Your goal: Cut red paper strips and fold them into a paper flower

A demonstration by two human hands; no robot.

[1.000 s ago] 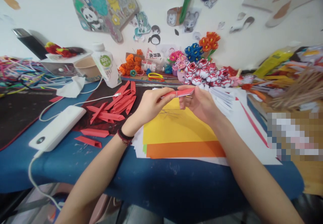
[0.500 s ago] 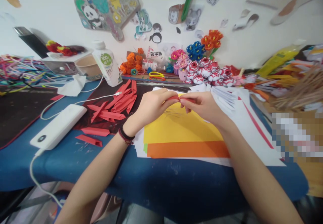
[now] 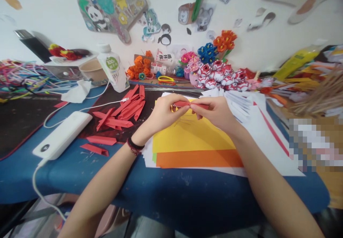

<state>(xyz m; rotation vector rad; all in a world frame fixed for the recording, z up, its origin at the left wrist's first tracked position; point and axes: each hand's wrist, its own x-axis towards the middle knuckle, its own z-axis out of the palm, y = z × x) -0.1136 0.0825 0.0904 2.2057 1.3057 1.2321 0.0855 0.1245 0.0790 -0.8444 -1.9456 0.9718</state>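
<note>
Between my two hands is a narrow folded red paper piece [image 3: 181,103], held level above the yellow sheet [image 3: 184,134]. My left hand [image 3: 166,112] grips its left part, with the thumb along the lower side. On the other end, the thumb and fingers of my right hand [image 3: 211,108] pinch it close to the middle. The fingers partly cover the paper. Under the yellow sheet an orange sheet [image 3: 199,158] and white sheets stick out. To the left lies a pile of similar folded red paper pieces [image 3: 131,105], with two more nearer the table edge.
A white power bank [image 3: 63,134] with cables lies on the blue tabletop [image 3: 166,188] at left. Behind stand a white bottle [image 3: 113,68] and red-and-white paper flowers [image 3: 217,74]. White paper strips [image 3: 238,104] and wooden sticks [image 3: 316,91] lie at right.
My left hand's fingers have shifted and its thumb has dropped lower, so more of the red paper's left part shows. My right hand stays almost in place.
</note>
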